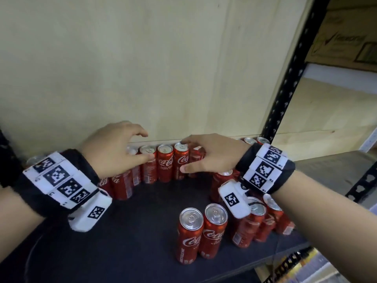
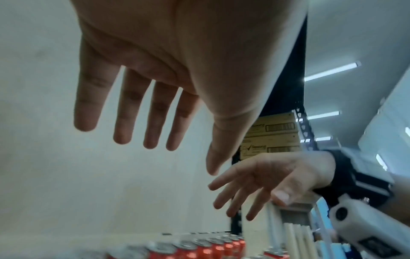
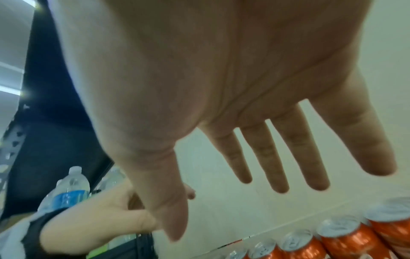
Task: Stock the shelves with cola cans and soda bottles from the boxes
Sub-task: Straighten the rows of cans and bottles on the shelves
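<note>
I hold my left hand [image 1: 114,148] and right hand [image 1: 208,153] spread and empty over the far row of cola cans [image 1: 165,162] on the shelf [image 1: 130,221]. Fingertips seem to graze the can tops; a careless sweep could topple neighbours like dominoes.

Left hand [image 1: 114,148] and right hand [image 1: 212,154] reach forward, palms down (fingers spread, relaxed), holding nothing

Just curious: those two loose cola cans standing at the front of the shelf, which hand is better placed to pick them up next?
Probably the right hand: the two front cans stand below its wrist, while the left hand is farther over. Both are open.
</note>
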Action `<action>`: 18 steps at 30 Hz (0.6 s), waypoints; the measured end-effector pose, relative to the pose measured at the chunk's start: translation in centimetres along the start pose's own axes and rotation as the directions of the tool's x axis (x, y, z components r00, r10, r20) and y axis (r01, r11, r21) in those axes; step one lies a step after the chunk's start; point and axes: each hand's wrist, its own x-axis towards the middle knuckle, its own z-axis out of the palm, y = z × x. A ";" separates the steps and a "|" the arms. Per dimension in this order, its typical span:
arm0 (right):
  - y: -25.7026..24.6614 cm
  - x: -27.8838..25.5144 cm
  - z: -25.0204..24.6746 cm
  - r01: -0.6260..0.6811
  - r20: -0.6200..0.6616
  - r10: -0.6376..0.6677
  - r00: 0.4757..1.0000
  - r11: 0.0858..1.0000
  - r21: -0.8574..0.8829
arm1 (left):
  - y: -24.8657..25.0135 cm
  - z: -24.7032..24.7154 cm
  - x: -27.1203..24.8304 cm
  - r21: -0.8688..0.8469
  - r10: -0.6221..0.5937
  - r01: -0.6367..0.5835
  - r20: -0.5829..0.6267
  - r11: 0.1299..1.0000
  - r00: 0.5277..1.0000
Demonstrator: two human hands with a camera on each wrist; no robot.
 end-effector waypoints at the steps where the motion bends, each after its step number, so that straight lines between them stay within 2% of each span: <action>1: -0.5 1.0 -0.2 0.000 -0.017 0.000 1.000 1.000 -0.014 | -0.8 -0.6 0.2 0.062 -0.016 0.017 -0.016 0.998 1.000; 4: -2.1 4.1 -0.3 0.001 -0.042 -0.004 0.999 0.998 -0.066 | -3.0 -1.9 0.6 0.152 -0.114 0.116 -0.021 0.982 0.993; 8: -4.4 8.3 0.6 0.007 -0.051 -0.014 0.999 0.992 -0.125 | -5.8 -2.5 0.9 0.234 -0.266 0.246 0.054 0.940 0.963; 11: -6.2 10.9 1.7 0.044 -0.027 -0.048 0.998 0.990 -0.137 | -7.7 -2.4 0.7 0.293 -0.334 0.293 0.100 0.910 0.937; 18: -10.1 14.1 5.4 0.157 0.019 -0.156 0.988 0.964 -0.213 | -9.7 -0.5 -0.6 0.268 -0.415 0.352 0.235 0.897 0.879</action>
